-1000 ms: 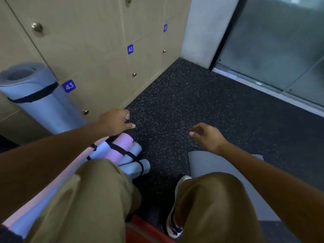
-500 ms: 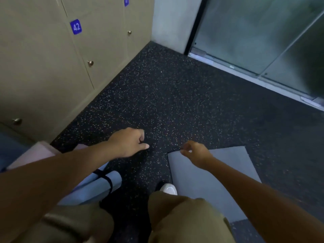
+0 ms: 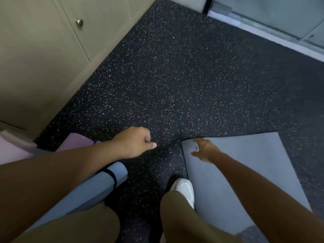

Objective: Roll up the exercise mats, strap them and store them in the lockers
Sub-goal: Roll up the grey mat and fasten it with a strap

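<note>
A grey exercise mat (image 3: 245, 169) lies flat and unrolled on the dark speckled floor at the lower right. My right hand (image 3: 204, 150) hovers over its near left corner, fingers spread, holding nothing. My left hand (image 3: 135, 143) hangs over the bare floor to the left of that corner, fingers curled in a loose fist with nothing in it. Under my left forearm lies a rolled blue mat (image 3: 98, 185) with a black strap (image 3: 112, 176) around it. A rolled pink mat (image 3: 75, 143) lies beside it, closer to the lockers.
Beige lockers (image 3: 43, 50) with round metal knobs (image 3: 79, 21) line the left side. A glass door with a pale sill (image 3: 263, 30) runs across the top right. My white shoe (image 3: 184, 189) stands at the mat's left edge; my knees fill the bottom.
The view has swung right and down, away from the lockers and rolled mats. My right hand has dropped onto the flat grey mat's corner and spread its fingers; my left hand has followed rightward.
</note>
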Available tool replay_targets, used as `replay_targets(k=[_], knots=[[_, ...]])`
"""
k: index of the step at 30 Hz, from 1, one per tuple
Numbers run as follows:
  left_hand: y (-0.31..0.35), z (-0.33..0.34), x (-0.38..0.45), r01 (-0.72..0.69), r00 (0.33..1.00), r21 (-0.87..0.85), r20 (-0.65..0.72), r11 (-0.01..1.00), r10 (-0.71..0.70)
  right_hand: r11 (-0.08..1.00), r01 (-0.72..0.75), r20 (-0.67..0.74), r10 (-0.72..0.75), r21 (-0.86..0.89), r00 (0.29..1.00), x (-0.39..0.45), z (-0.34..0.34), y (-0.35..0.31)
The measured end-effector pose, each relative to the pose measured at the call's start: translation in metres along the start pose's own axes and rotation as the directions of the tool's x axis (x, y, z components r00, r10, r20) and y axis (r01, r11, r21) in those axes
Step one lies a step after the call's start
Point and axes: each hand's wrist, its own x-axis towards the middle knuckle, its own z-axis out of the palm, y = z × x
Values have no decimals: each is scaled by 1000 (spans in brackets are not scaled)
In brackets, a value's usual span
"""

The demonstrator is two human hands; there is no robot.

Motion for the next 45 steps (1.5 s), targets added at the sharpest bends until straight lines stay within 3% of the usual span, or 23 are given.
replay_targets(k=[5, 13, 20, 27, 32, 38, 45], knots=[[0, 20, 6, 5, 1000, -83, 24, 997, -3, 986, 15, 55, -7, -164, 998, 30, 16, 1], [9, 28, 5, 9, 997, -31, 76, 999, -6, 917, -5, -29, -7, -400, 1000, 30, 28, 1], [6, 36, -3, -2, 995, 7, 101, 1000, 1, 950, 23, 79, 2, -313, 997, 37, 22, 7], [2, 30, 0, 10, 994, 12, 110, 1000, -11, 870, 36, -44, -66, -491, 997, 32, 23, 3], [18, 13, -1, -7, 998, -3, 57, 1000, 7, 920, 38, -37, -57, -391, 998, -6, 11, 13], [55, -9, -34, -54, 999, -21, 1, 998, 54, 944, 47, 106, -13, -327, 994, -81, -47, 31], [128, -43, -103, -187, 979, -19, -89, 982, 184, 963, -44, -6, 44, -266, 999, -191, -152, 57]])
